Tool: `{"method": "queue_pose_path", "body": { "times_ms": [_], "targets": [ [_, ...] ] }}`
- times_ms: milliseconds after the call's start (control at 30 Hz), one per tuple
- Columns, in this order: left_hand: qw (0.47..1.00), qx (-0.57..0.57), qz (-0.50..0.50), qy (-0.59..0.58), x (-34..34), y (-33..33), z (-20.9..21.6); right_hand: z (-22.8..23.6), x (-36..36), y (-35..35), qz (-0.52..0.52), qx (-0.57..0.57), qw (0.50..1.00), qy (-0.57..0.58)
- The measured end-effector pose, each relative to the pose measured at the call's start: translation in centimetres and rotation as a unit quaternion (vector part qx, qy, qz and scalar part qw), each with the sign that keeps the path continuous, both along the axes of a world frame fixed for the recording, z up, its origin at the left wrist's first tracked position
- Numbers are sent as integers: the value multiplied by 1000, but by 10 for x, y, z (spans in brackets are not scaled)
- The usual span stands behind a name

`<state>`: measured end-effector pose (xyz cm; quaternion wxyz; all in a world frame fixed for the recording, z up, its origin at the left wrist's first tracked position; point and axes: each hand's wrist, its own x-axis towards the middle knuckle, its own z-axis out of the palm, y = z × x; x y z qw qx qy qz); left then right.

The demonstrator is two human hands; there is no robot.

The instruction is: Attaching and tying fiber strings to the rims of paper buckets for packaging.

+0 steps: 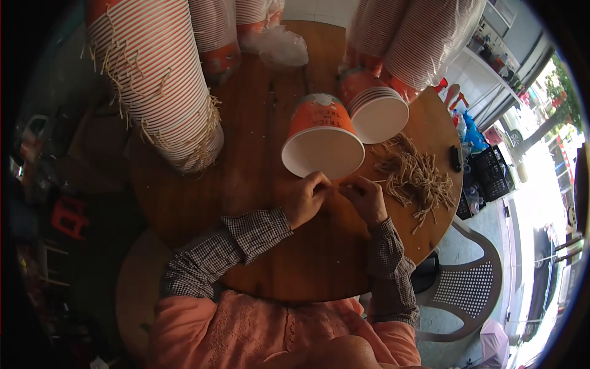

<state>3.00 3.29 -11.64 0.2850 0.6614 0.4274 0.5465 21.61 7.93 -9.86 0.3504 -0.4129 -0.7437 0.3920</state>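
An orange paper bucket [323, 118] with a white inside lies on its side on the round wooden table, its open mouth toward me. My left hand [305, 199] is just below its rim, thumb and fingertips pinched together. Close by on the right, my right hand [367, 198] is also closed in a pinch, its fingertips facing the left ones. What the fingers hold is too small to make out. A loose pile of tan twine pieces [418, 177] lies to the right of my right hand. Behind it, a short stack of nested paper buckets [379, 117] rests on its side.
At the left stands a tall leaning stack of paper buckets [157, 74] with twine hanging from it. More bagged stacks [430, 43] and a crumpled plastic bag [279, 48] are at the back. A grey chair [470, 283] and black crates [490, 175] stand beyond the table's right edge.
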Motion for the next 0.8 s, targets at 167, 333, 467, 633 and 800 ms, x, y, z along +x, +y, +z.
{"method": "queue_pose_path", "body": {
  "times_ms": [167,333,467,633,800],
  "targets": [
    [999,31,2,16,1,1,-2,-5,4,0,1,-26,1000,-6],
    [991,95,6,95,3,12,4,22,20,4,-97,-55,979,169],
    [986,103,17,133,4,32,-6,-4,31,43,-166,-107,879,434],
    [973,56,64,216,-7,27,1,-19,-14,47,-44,-175,843,507],
    [984,51,73,154,-21,20,8,-4,-57,3,15,-133,912,388]
  ]
}}
